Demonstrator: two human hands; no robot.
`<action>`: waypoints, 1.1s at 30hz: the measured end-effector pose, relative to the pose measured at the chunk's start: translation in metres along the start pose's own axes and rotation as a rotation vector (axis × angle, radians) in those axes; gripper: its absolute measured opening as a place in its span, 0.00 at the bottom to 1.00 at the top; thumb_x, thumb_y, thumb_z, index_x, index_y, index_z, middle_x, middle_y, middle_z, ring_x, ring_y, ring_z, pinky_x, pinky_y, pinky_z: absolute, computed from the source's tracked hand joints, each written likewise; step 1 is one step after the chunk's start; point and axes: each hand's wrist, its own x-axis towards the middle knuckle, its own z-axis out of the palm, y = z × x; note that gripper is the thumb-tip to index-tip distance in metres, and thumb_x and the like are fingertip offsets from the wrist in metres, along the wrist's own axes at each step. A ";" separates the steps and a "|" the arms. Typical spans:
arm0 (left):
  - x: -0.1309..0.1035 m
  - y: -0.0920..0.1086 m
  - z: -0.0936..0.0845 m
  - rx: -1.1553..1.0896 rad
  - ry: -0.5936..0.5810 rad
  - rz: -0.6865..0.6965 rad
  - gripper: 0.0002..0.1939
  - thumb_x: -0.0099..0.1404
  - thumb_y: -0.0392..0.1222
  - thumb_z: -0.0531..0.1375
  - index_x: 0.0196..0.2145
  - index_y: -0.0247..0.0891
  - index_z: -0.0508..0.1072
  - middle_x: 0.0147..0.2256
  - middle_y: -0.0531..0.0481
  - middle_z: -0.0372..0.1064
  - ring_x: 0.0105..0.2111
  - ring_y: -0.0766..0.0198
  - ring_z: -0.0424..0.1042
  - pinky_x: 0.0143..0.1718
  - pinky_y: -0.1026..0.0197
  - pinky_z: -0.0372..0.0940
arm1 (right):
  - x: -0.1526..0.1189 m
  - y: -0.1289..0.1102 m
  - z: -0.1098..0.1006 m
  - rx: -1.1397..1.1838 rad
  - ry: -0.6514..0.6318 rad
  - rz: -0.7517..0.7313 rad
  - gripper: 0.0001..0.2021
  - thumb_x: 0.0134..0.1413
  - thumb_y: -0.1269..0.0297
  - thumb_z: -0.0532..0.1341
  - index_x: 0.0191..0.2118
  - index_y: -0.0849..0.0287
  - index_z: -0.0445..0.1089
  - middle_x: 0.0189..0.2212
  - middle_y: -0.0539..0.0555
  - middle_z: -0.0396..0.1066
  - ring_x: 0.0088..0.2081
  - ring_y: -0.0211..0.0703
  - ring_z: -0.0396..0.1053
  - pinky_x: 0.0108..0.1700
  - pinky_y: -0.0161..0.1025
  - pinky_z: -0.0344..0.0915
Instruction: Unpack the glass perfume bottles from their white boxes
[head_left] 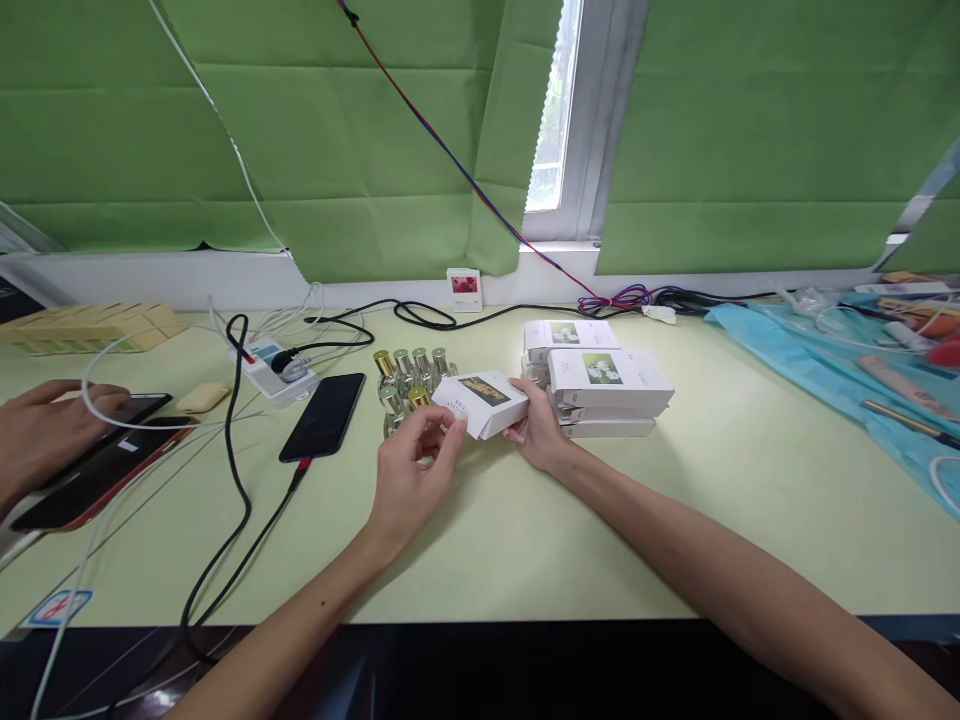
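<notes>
Pale yellow-green tabletop (pixel 525 560) fills the foreground beneath a curtained window, with a small printed sticker (pixel 60 608) near its front left corner. Two bare forearms reach across it toward the middle. The left hand (pixel 416 460) pinches the left end of a white carton (pixel 487 398) between thumb and fingertips; the right hand (pixel 541 430) grips the opposite end, thumb above and fingers beneath. The carton is tilted — its dark, gold-patterned panel facing up — between a cluster of glass bottles (pixel 403 372) and a stack of white cartons (pixel 611 385). Gold and pale greenish caps top the bottles; white flowers are printed on the stacked cartons.

To the left lies a dark-screened smartphone (pixel 322 418), a black cable (pixel 291 485) plugged into its near end. Farther left, another person's hand (pixel 56 430) rests over a black phone, just beside a red-edged phone (pixel 97 480). Beyond these sit a white power strip (pixel 266 372) and a yellow box (pixel 97 330).

On the far right, a light-blue plastic sheet (pixel 780 340) lies under assorted clutter. Near the sill stands a small box with a red picture (pixel 465 290) — and behind it hang green curtains (pixel 360 150), parted at the window (pixel 551 130).
</notes>
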 end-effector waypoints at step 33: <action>-0.001 0.003 0.002 0.273 0.191 0.376 0.07 0.70 0.37 0.61 0.38 0.37 0.79 0.39 0.45 0.80 0.33 0.65 0.76 0.27 0.64 0.69 | 0.003 0.001 -0.003 -0.003 -0.005 -0.002 0.10 0.61 0.61 0.56 0.39 0.61 0.71 0.23 0.53 0.76 0.16 0.37 0.64 0.11 0.30 0.47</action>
